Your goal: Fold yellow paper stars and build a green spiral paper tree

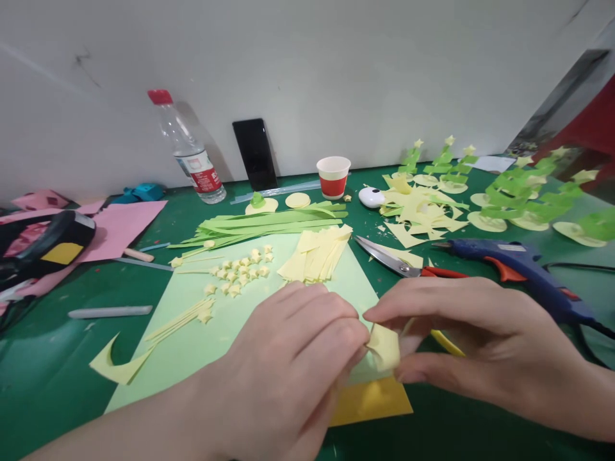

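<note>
Between my two hands is a pale yellow paper strip (384, 347), looped at the middle. My left hand (307, 346) is closed, its fingertips pinching the strip's left side. My right hand (471, 346) curls round the other side, thumb and fingers touching the paper. Beneath them lies a light green paper sheet (192, 346). On it are several small folded paper stars (243, 272), a stack of yellow paper strips (314, 253) and thin strips with stars (180, 320). Red-handled scissors (398, 261) lie just beyond my right hand.
Behind are green paper strips (259, 224), a water bottle (195, 160), a phone (254, 153) and a paper cup (333, 178). A blue glue gun (523, 269) lies right, near finished paper star stands (528, 192). Pink paper (125, 230) and a white pen (110, 312) are left.
</note>
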The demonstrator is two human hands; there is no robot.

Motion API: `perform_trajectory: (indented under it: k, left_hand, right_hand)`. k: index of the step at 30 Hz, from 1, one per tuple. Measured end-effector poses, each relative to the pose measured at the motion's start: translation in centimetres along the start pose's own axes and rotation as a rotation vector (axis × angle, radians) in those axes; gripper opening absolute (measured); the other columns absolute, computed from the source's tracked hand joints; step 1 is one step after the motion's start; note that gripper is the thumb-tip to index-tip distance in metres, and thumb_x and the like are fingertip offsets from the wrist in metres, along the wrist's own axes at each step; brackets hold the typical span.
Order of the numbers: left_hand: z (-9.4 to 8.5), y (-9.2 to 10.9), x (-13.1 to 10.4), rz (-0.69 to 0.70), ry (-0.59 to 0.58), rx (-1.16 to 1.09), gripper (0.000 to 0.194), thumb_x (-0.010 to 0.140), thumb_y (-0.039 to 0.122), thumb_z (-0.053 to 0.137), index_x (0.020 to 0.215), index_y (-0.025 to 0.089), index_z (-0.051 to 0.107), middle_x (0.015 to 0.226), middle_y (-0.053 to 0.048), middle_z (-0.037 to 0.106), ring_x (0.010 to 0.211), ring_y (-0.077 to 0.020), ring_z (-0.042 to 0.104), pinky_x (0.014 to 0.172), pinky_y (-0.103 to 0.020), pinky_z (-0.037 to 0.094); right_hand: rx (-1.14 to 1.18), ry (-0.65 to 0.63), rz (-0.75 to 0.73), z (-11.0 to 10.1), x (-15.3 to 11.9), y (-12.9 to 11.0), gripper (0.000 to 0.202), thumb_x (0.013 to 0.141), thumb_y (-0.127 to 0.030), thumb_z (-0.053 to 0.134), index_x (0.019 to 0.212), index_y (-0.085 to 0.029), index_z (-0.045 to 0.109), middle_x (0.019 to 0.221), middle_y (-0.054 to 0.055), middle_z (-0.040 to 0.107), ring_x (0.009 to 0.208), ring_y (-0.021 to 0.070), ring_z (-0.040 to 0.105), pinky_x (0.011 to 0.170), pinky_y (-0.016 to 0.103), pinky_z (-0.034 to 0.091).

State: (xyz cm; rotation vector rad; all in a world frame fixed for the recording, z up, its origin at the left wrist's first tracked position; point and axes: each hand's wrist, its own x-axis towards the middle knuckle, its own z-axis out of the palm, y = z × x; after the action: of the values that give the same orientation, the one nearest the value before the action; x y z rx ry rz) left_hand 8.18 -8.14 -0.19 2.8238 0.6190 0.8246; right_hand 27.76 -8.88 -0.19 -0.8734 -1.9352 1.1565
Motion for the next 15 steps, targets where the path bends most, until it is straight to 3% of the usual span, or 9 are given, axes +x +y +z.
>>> perform_trajectory:
  k: [8, 15]
  left_hand:
    - [0.17, -0.04, 0.41, 0.008, 0.039, 0.026, 0.016, 0.089, 0.012, 0.035, 0.08, 0.012, 0.049, 0.073, -0.005, 0.058, 0.065, -0.0137, 0.047, 0.057, -0.027, 0.04]
    - [0.61, -0.07, 0.34, 0.056, 0.028, 0.06, 0.025, 0.094, 0.019, 0.032, 0.077, 0.013, 0.048, 0.07, -0.002, 0.058, 0.062, -0.0119, 0.046, 0.056, -0.025, 0.038]
  right_hand:
    - [0.01, 0.086, 0.024, 0.22, -0.23, 0.13, 0.014, 0.073, -0.031, 0.068, 0.077, -0.018, 0.062, 0.076, -0.001, 0.062, 0.061, 0.0067, 0.058, 0.057, 0.01, 0.051]
    - [-0.067, 0.02, -0.024, 0.25, -0.12, 0.26, 0.009, 0.075, -0.025, 0.065, 0.076, -0.017, 0.061, 0.074, -0.002, 0.062, 0.063, 0.0051, 0.058, 0.057, 0.007, 0.049]
